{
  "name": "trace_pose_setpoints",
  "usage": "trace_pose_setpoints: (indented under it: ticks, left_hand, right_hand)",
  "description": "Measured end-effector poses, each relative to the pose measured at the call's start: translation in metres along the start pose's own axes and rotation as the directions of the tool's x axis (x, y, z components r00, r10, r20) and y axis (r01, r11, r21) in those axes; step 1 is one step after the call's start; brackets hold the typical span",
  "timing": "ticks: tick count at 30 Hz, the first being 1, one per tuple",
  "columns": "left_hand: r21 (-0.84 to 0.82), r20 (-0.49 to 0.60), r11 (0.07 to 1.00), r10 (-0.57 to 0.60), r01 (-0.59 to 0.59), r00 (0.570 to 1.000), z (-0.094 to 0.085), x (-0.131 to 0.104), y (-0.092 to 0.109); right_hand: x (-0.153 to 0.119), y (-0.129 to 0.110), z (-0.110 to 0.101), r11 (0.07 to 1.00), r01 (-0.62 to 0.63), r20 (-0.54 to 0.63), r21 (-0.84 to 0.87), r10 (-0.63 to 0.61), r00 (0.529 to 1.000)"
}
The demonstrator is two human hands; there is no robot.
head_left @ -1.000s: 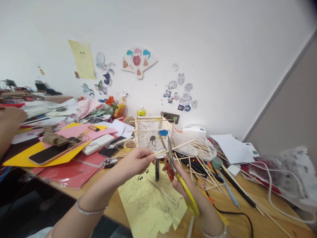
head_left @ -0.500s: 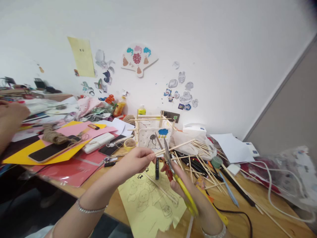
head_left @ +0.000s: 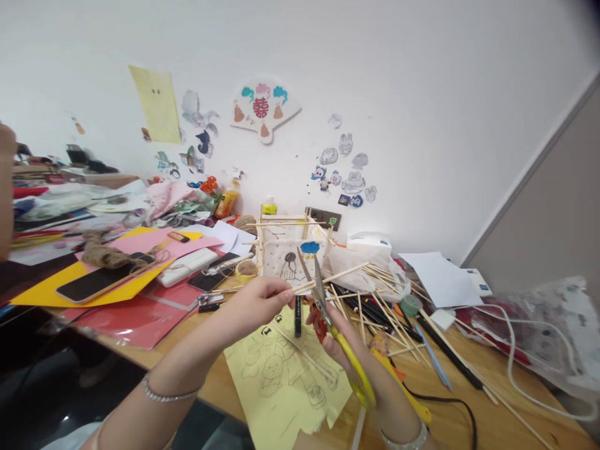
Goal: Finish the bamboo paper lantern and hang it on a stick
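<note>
My left hand [head_left: 265,303] is closed, pinching thin wooden sticks [head_left: 349,272] that point up to the right. In my right hand [head_left: 335,340] is a pair of scissors [head_left: 344,350] with yellow and red handles. The blades are apart and cross the sticks just right of my left fingertips. Below both hands lies a yellow sheet with pencil drawings [head_left: 285,394], a loose stick [head_left: 307,356] and a black marker [head_left: 297,319] over it. Behind stands a stick-framed box with drawn panels [head_left: 285,250].
Wooden sticks and pens [head_left: 384,312] clutter the right side, near a white cable [head_left: 510,350] and plastic bag [head_left: 557,331]. At left lie a phone [head_left: 100,281], twine [head_left: 96,250] and coloured papers [head_left: 126,325]. Another person's arm [head_left: 5,194] shows at the left edge.
The scissors and sticks keep nearly the same place, with the blades slightly closer together. The other person's arm at the left has drawn back toward the edge.
</note>
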State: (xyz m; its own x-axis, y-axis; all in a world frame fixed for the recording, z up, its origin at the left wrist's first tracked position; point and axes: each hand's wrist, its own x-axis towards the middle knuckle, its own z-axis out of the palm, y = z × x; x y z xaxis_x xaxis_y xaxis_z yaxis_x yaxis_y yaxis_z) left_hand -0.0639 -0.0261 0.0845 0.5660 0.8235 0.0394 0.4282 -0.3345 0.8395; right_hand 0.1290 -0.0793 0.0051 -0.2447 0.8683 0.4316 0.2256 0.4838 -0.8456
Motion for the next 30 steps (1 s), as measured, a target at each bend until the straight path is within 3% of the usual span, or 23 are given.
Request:
trace_pose_setpoints:
  ticks: [9,17,20,24,28,30]
  left_hand:
    - [0.199,-0.04,0.978,0.078,-0.068,0.996,-0.003,0.004,-0.003]
    - [0.218,-0.074,0.972,0.105,-0.086,0.992,0.0,0.007,-0.01]
    - [0.174,-0.16,0.982,0.105,-0.076,0.982,-0.002,0.006,-0.018]
    - [0.291,-0.334,0.954,0.038,0.065,0.942,-0.006,0.0,-0.04]
    - [0.552,-0.345,0.767,-0.147,0.327,0.927,0.008,-0.001,-0.069]
    - [0.627,-0.323,0.696,-0.177,0.35,0.93,0.022,0.002,-0.08]
  right_hand:
    - [0.002,0.007,0.009,0.992,-0.1,-0.053,0.076,0.105,0.993]
    - [0.009,0.013,0.01,0.994,-0.104,-0.085,0.026,0.106,0.991]
    - [0.01,0.02,0.011,0.991,-0.135,-0.102,0.009,0.135,0.986]
    - [0.009,0.025,0.015,0.989,-0.15,-0.139,-0.005,0.148,0.979]
    - [0.009,0.03,0.02,0.989,-0.15,-0.18,-0.001,0.147,0.973]
    - [0.009,0.034,0.022,0.987,-0.157,-0.189,0.015,0.157,0.969]
